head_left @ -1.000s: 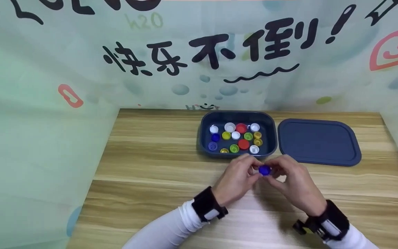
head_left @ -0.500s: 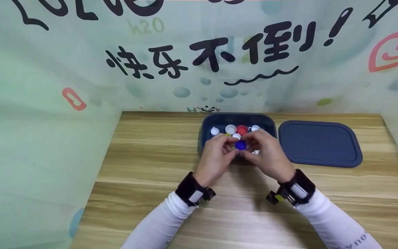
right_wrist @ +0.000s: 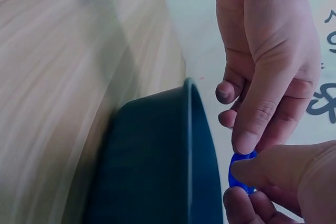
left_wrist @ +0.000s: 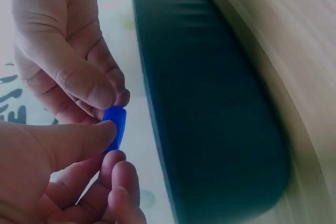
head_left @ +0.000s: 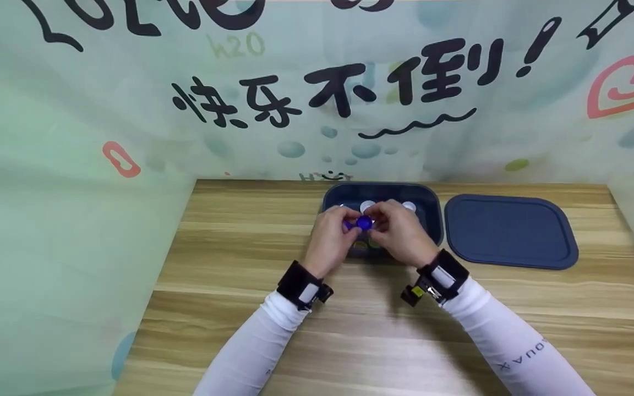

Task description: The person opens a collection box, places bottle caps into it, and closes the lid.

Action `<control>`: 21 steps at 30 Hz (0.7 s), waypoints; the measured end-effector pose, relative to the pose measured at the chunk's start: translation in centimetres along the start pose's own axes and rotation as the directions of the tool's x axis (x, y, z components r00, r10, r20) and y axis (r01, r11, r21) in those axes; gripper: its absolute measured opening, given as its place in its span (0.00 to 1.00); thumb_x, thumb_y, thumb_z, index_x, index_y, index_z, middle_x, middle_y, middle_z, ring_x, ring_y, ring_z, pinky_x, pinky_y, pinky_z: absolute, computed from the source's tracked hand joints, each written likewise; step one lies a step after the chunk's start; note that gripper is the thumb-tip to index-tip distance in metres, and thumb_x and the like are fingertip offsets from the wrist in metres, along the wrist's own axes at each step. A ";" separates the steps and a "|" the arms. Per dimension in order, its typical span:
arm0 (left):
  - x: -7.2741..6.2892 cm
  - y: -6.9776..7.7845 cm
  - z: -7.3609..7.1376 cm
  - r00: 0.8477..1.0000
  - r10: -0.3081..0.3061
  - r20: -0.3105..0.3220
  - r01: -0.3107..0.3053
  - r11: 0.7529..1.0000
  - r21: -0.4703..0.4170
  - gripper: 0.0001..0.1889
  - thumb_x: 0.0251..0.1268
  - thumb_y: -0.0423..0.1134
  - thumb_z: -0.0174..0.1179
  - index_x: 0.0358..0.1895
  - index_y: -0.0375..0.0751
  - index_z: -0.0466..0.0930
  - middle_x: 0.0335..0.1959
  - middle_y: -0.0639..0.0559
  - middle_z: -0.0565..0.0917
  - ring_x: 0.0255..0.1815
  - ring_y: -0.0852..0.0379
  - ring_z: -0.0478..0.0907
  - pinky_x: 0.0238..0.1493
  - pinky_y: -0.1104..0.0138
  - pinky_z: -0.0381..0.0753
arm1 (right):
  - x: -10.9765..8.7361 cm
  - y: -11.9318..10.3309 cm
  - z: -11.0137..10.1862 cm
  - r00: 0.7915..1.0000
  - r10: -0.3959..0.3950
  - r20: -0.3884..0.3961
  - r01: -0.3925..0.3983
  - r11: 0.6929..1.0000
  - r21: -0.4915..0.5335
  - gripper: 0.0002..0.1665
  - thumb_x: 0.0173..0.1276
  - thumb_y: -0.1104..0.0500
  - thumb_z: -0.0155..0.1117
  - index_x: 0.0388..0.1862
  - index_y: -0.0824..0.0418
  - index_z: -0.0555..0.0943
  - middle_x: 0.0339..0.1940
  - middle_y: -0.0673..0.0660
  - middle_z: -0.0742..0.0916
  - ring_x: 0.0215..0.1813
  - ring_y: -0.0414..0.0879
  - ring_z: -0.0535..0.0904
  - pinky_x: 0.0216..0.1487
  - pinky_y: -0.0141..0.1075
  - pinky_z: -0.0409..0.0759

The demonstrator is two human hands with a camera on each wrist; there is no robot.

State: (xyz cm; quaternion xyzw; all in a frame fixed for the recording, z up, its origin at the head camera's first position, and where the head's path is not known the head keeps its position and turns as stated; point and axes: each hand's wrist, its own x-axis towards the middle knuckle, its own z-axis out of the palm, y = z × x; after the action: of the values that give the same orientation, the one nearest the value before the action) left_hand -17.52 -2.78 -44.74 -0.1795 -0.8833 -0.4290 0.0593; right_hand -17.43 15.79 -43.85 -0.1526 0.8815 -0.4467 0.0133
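Note:
Over the dark blue box (head_left: 434,212), my left hand (head_left: 329,240) and right hand (head_left: 402,234) meet at a small blue bottle cap (head_left: 364,222). Thumb and fingertips of each hand pinch it from opposite sides. In the left wrist view the cap (left_wrist: 121,124) is tilted nearly on edge, above the box's rim. The right wrist view has both thumbs against the cap (right_wrist: 234,179), beside the box wall (right_wrist: 152,166). White caps (head_left: 409,207) show past the fingers inside the box; a bit of blue shows behind the left fingertips. My hands hide most of the box's contents.
Right of the box lies its flat dark blue lid (head_left: 509,231) on the wooden table (head_left: 251,264). A printed cloth (head_left: 273,148) hangs behind the table and along its sides.
Both hands have carried the blue cap from in front of the box, leftward and away from me, to above the box. Their pinch on it persists, and the caps below became mostly covered.

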 end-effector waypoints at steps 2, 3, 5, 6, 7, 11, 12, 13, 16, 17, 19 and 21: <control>0.1 -0.3 0.0 1.000 -0.005 0.009 0.004 0.999 0.032 0.14 0.67 0.27 0.71 0.54 0.33 0.86 0.50 0.43 0.87 0.47 0.51 0.84 0.50 0.66 0.85 | 0.2 0.3 0.1 1.000 0.009 0.012 -0.009 1.000 -0.009 0.23 0.66 0.73 0.70 0.61 0.70 0.82 0.52 0.64 0.84 0.50 0.55 0.86 0.54 0.45 0.87; 0.1 -0.4 0.0 1.000 -0.013 0.015 0.013 0.999 0.044 0.15 0.68 0.27 0.71 0.56 0.33 0.86 0.51 0.42 0.87 0.49 0.50 0.84 0.51 0.65 0.84 | 0.2 0.5 0.2 1.000 0.013 0.017 -0.013 1.000 -0.012 0.24 0.66 0.74 0.69 0.62 0.70 0.81 0.53 0.65 0.85 0.51 0.56 0.86 0.54 0.46 0.87; 0.1 -0.6 -0.2 0.999 -0.029 0.021 0.027 0.998 0.065 0.17 0.69 0.29 0.70 0.59 0.33 0.84 0.54 0.42 0.86 0.51 0.47 0.84 0.53 0.63 0.84 | 0.1 0.7 0.0 1.000 0.020 0.022 -0.019 1.000 -0.017 0.26 0.67 0.74 0.67 0.64 0.71 0.80 0.56 0.67 0.85 0.52 0.57 0.86 0.55 0.47 0.87; 0.1 -0.7 -0.2 0.999 -0.036 0.019 0.035 0.997 0.071 0.18 0.70 0.29 0.70 0.61 0.33 0.83 0.54 0.42 0.86 0.52 0.46 0.84 0.53 0.63 0.84 | 0.0 0.8 -0.1 1.000 0.021 0.018 -0.021 1.000 -0.018 0.26 0.67 0.74 0.67 0.65 0.71 0.80 0.57 0.67 0.85 0.53 0.57 0.86 0.56 0.47 0.87; 0.0 -0.7 -0.3 0.999 -0.043 0.018 0.042 0.996 0.073 0.20 0.70 0.30 0.69 0.63 0.32 0.82 0.55 0.42 0.85 0.51 0.45 0.84 0.53 0.62 0.84 | -0.1 0.9 -0.3 1.000 0.022 0.013 -0.021 1.000 -0.019 0.26 0.67 0.74 0.67 0.65 0.71 0.79 0.58 0.67 0.85 0.53 0.57 0.86 0.56 0.47 0.87; -0.3 -0.5 -0.7 0.998 -0.060 0.009 0.059 0.997 0.056 0.23 0.71 0.33 0.69 0.67 0.32 0.79 0.57 0.42 0.83 0.49 0.45 0.83 0.49 0.63 0.84 | -1.0 0.8 -1.4 1.000 0.008 -0.022 -0.009 1.000 -0.013 0.25 0.69 0.73 0.65 0.66 0.70 0.80 0.58 0.66 0.85 0.54 0.56 0.86 0.56 0.46 0.87; -0.4 -0.4 -0.8 0.998 -0.060 0.008 0.059 0.997 0.055 0.24 0.72 0.34 0.69 0.68 0.33 0.78 0.57 0.42 0.83 0.49 0.45 0.83 0.48 0.63 0.84 | -1.2 0.7 -1.7 0.999 0.007 -0.031 -0.007 1.000 -0.013 0.25 0.70 0.72 0.65 0.66 0.69 0.80 0.59 0.65 0.85 0.54 0.55 0.85 0.56 0.46 0.87; -0.5 -0.3 -0.9 0.998 -0.059 0.007 0.059 0.997 0.053 0.25 0.72 0.35 0.69 0.69 0.33 0.77 0.58 0.42 0.82 0.49 0.45 0.83 0.48 0.63 0.83 | -1.5 0.6 -2.1 0.999 0.007 -0.038 -0.007 1.000 -0.014 0.25 0.70 0.72 0.65 0.66 0.68 0.80 0.59 0.64 0.84 0.55 0.54 0.85 0.56 0.46 0.87; -0.9 0.1 -1.2 0.999 -0.051 0.004 0.050 0.997 0.055 0.26 0.72 0.38 0.70 0.70 0.34 0.77 0.59 0.44 0.81 0.50 0.48 0.82 0.49 0.64 0.83 | -2.5 0.5 -3.3 0.998 -0.003 -0.059 0.001 1.000 -0.031 0.23 0.73 0.69 0.64 0.66 0.66 0.80 0.59 0.63 0.85 0.55 0.53 0.84 0.55 0.48 0.86; -1.1 0.3 -1.3 0.999 -0.046 0.001 0.046 0.997 0.061 0.27 0.72 0.39 0.70 0.70 0.35 0.77 0.59 0.45 0.81 0.50 0.49 0.81 0.50 0.64 0.83 | -2.8 0.6 -3.8 0.998 -0.005 -0.067 0.002 0.999 -0.040 0.22 0.74 0.68 0.64 0.66 0.65 0.81 0.59 0.62 0.85 0.54 0.53 0.84 0.55 0.48 0.86; -1.5 0.6 -1.5 1.000 -0.026 -0.004 0.026 0.996 0.082 0.27 0.72 0.41 0.70 0.70 0.35 0.77 0.59 0.46 0.81 0.53 0.52 0.80 0.54 0.64 0.82 | -3.6 0.7 -4.6 0.996 -0.013 -0.088 0.007 0.998 -0.064 0.21 0.75 0.67 0.65 0.65 0.65 0.82 0.56 0.62 0.86 0.51 0.51 0.85 0.52 0.46 0.86; -1.9 0.8 -1.9 1.000 -0.003 -0.010 0.004 0.995 0.102 0.27 0.71 0.42 0.71 0.69 0.35 0.78 0.60 0.47 0.81 0.56 0.53 0.80 0.59 0.63 0.81 | -4.4 1.0 -5.6 0.993 -0.026 -0.115 0.015 0.995 -0.096 0.19 0.75 0.66 0.66 0.63 0.64 0.82 0.52 0.61 0.87 0.47 0.50 0.85 0.48 0.42 0.85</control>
State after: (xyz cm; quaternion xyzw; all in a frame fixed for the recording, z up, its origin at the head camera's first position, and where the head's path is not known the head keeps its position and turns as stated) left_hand -15.58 -4.26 -43.46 -0.1724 -0.9042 -0.3841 0.0721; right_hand -14.40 21.92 -41.78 -0.1357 0.8994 -0.4125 -0.0498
